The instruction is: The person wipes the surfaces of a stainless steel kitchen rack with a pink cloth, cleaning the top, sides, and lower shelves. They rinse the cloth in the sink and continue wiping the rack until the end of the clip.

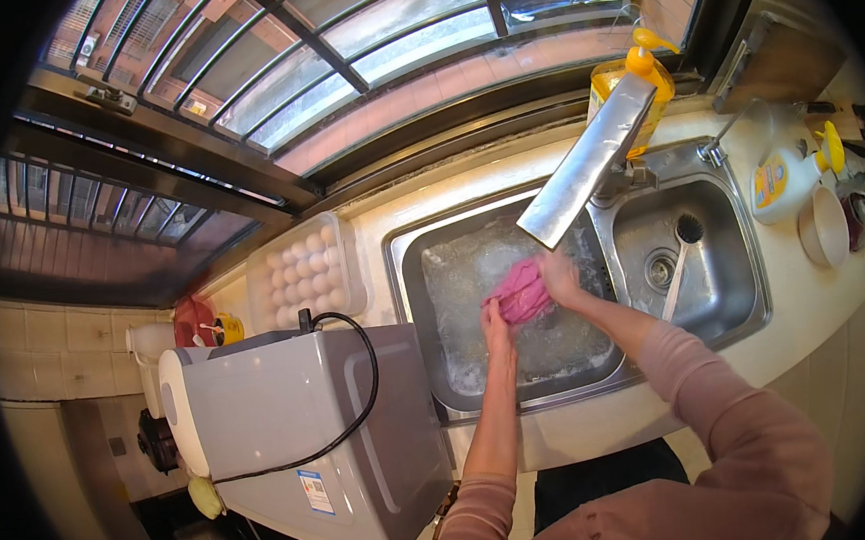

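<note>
A wet, bunched pink cloth (520, 292) is held between my two hands over the large left basin of a steel sink (418, 361). My left hand (498, 322) grips its lower left side. On its right side, my right hand (558, 276) has hold of it, partly blurred and close under the tip of the wide metal faucet (583, 169). Below the cloth, cloudy, sudsy water (475, 342) covers the basin floor. The fingers of my right hand are partly hidden.
A dish brush (681, 260) lies in the smaller right basin. Behind the faucet stands a yellow soap pump bottle (652, 123). A lidded box of eggs (308, 271) and a large grey appliance (269, 402) with a black cord flank the left. A white spray bottle (780, 182) and bowl (823, 227) are right.
</note>
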### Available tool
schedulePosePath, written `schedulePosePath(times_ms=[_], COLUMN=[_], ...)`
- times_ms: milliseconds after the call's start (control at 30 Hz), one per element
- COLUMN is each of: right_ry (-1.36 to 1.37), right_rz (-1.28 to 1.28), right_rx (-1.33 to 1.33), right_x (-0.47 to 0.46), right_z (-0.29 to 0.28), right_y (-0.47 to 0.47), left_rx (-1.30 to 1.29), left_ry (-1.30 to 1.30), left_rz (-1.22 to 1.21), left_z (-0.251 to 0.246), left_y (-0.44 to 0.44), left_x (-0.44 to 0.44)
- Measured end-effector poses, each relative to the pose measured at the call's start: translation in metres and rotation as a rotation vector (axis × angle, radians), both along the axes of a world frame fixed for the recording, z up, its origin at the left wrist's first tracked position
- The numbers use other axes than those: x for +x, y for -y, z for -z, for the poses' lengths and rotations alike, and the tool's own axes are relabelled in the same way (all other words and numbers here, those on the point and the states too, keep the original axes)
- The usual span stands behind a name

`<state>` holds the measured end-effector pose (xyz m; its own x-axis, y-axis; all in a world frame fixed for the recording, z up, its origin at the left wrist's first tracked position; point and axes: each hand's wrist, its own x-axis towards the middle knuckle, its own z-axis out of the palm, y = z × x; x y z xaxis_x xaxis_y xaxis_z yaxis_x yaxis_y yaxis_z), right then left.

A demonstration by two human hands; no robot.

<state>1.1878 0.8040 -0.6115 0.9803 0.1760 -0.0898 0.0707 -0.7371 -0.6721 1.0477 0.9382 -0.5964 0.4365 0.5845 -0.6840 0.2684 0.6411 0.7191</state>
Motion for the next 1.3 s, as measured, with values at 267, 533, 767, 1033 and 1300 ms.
schedulePosePath(times_ms=[267, 533, 767, 1033, 1300], right_ry=[-0.559, -0.406, -0.471, -0.788, 0.182], right_rz=[-0.28, -0.547, -0.575, -0.185, -0.39], right_rx=[0.506, 0.704, 0.828, 1.081, 0.003], right_x=[0.017, 0.027, 0.033, 0.058, 0.021], right_z=[-0.112, -0.286, -0.269, -0.134, 0.04], right_y=[-0.007, 0.02, -0.016, -0.035, -0.016], left_rx=[0.789, 0.824, 1.282, 0.895, 1.255], left_ry=[-0.255, -0.293, -0.248, -0.346, -0.395], left_rz=[0.241, 1.164, 1.436, 1.848, 1.529], left_z=[0.023, 0.043, 0.047, 0.012, -0.081], left_y=[0.0, -0.045, 0.017, 0.023, 0.044], left_x=[0.003, 0.116, 0.03, -0.028, -0.045])
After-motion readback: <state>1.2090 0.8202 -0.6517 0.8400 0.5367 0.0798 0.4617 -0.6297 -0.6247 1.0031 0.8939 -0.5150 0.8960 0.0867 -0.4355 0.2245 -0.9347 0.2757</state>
